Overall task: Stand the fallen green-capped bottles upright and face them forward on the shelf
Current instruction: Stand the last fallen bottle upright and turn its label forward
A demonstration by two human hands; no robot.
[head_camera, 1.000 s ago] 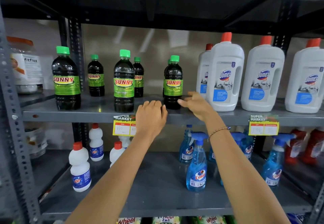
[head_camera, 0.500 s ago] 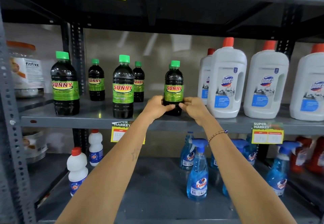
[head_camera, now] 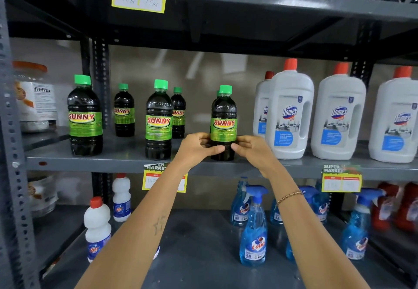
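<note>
Several dark green-capped SUNNY bottles stand upright on the grey middle shelf [head_camera: 126,157]. The front right bottle [head_camera: 224,119] faces forward with its label showing. My left hand [head_camera: 196,147] and my right hand [head_camera: 251,148] both grip its lower part from either side, fingertips almost meeting in front. Another bottle stands close behind it, mostly hidden. To the left stand a front middle bottle [head_camera: 158,121], a front left bottle [head_camera: 84,117] and two smaller-looking ones at the back [head_camera: 124,111], [head_camera: 178,113].
White Domex jugs [head_camera: 289,112] with red caps stand right beside the held bottle. A fitfizz jar [head_camera: 34,99] sits far left. Below are blue Colin spray bottles [head_camera: 254,230], white bottles [head_camera: 97,227] and price tags [head_camera: 341,179] on the shelf edge.
My left hand rose from the shelf edge and joined my right hand on the front right bottle. Both hands have stayed clasped on it since.
</note>
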